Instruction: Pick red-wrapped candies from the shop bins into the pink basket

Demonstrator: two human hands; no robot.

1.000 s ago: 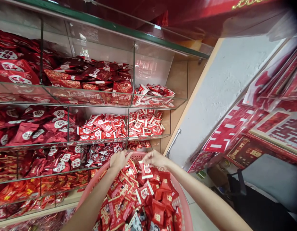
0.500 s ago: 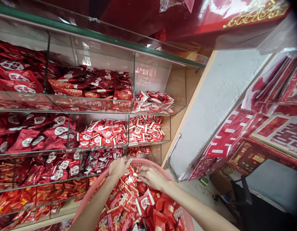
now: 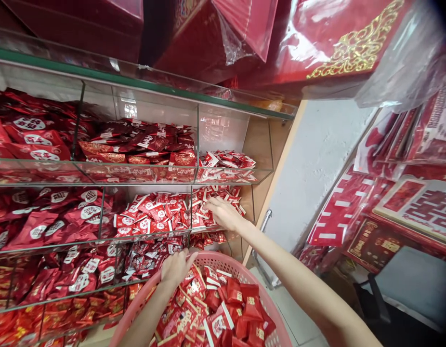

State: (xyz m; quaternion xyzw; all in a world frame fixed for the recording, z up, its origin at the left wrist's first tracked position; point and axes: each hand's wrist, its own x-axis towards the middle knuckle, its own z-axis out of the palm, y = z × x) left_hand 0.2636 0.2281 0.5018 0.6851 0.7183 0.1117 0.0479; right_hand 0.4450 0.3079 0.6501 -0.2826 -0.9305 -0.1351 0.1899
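Note:
My left hand (image 3: 175, 268) is closed over the far rim of a pink plastic basket (image 3: 125, 332). The basket holds many small red candy packets (image 3: 219, 325), some with white ends. Up at the middle glass shelf, my right hand (image 3: 225, 213) reaches into the right-hand compartment. Its fingers are bent and pressed together among small red-and-white packets (image 3: 199, 207); anything between the fingertips is hidden. One divider to the left lies a pile of similar packets (image 3: 160, 212).
Glass shelves hold large dark red bags (image 3: 38, 137) and orange-red packets (image 3: 17, 318). A green-edged glass shelf (image 3: 143, 79) with big red boxes (image 3: 334, 43) hangs overhead. On the right are a white wall (image 3: 317, 149), red paper goods (image 3: 334, 207) and a grey chair (image 3: 411, 279).
My right hand has risen from the basket into the shelf compartment. My left hand stays on the basket rim. The view has tilted slightly upward.

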